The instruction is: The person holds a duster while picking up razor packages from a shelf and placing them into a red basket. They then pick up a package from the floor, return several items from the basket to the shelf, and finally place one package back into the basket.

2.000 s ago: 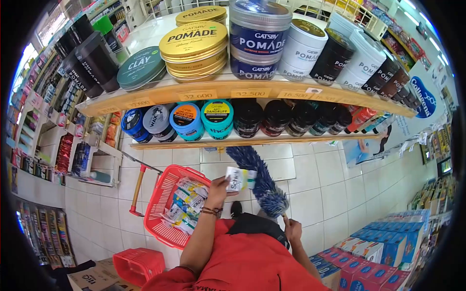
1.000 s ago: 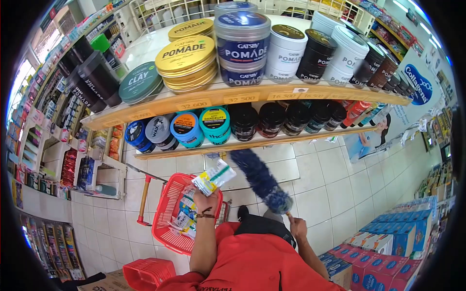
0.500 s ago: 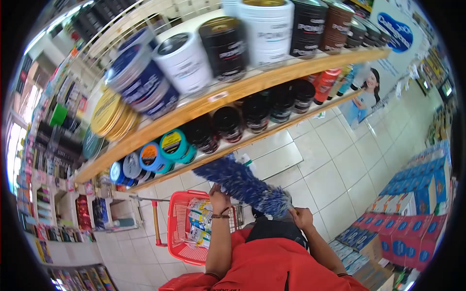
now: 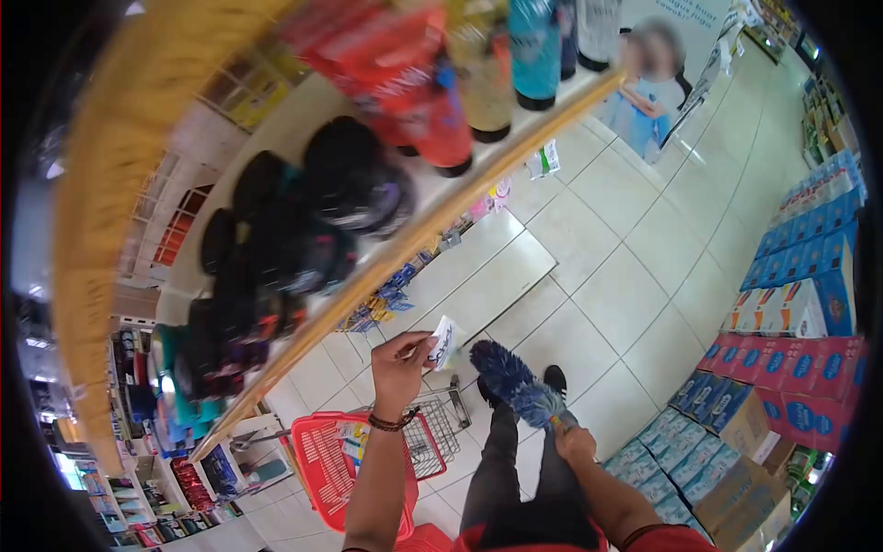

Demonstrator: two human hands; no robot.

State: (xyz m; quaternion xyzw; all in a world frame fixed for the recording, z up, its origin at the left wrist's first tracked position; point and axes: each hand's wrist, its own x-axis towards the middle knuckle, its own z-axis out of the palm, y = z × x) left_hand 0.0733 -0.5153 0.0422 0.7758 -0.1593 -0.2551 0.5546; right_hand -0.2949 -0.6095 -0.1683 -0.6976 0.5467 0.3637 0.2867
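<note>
My left hand (image 4: 397, 375), a dark beaded bracelet on its wrist, pinches a small white label (image 4: 445, 343) with dark lettering, just below the slanting shelf edge. In my right hand (image 4: 577, 445) is the handle of a fluffy blue and grey duster (image 4: 511, 376). The duster hangs low in front of my legs, its tip pointing up and left, apart from the shelf. Above my left hand, the shelf (image 4: 405, 241) bears dark round jars (image 4: 354, 175) and red tubes (image 4: 432, 115), partly blurred.
A red shopping basket (image 4: 317, 451) with packets stands left of my legs, beside a metal wire basket (image 4: 434, 434). Stacked pink packs (image 4: 819, 363) and cartons (image 4: 736, 492) line the right side. A poster (image 4: 651, 87) stands beyond the shelf on the tiled floor.
My view has moved closer to the shelf. My left hand has come up and now holds the label. The duster has swung lower, away from the shelf, still in my right hand.
</note>
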